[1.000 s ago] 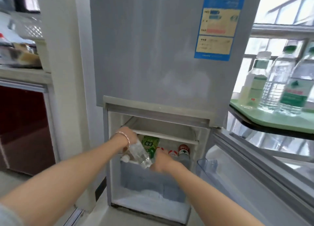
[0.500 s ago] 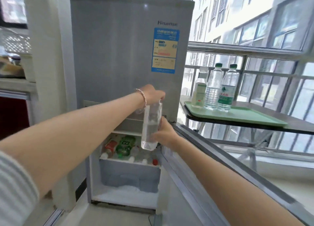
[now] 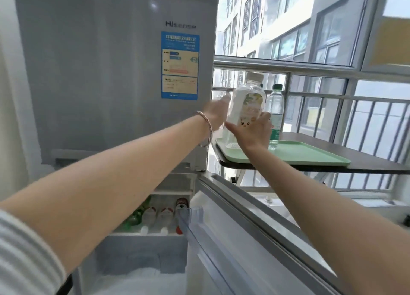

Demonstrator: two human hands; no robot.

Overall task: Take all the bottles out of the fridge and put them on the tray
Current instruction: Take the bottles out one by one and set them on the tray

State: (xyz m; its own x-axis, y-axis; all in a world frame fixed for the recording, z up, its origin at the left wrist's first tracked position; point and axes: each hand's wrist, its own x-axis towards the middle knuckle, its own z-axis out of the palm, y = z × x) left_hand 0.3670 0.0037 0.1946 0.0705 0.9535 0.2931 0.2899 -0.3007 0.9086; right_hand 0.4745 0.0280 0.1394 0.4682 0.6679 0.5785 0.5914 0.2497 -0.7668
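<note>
One Hisense fridge (image 3: pixel 99 72) carries one blue energy sticker (image 3: pixel 179 64). At 2 o'clock, one green tray (image 3: pixel 310 154) lies on one counter (image 3: pixel 377 163). Two bottles count clearly there: one beige-capped bottle (image 3: pixel 246 108) and one green-capped water bottle (image 3: pixel 275 114) — overlap hides any others. At 6 o'clock, the fridge shelf holds at least four lying bottles (image 3: pixel 153 214). Two hands — left hand (image 3: pixel 216 114), right hand (image 3: pixel 253 134). One bracelet (image 3: pixel 207 130).
</note>
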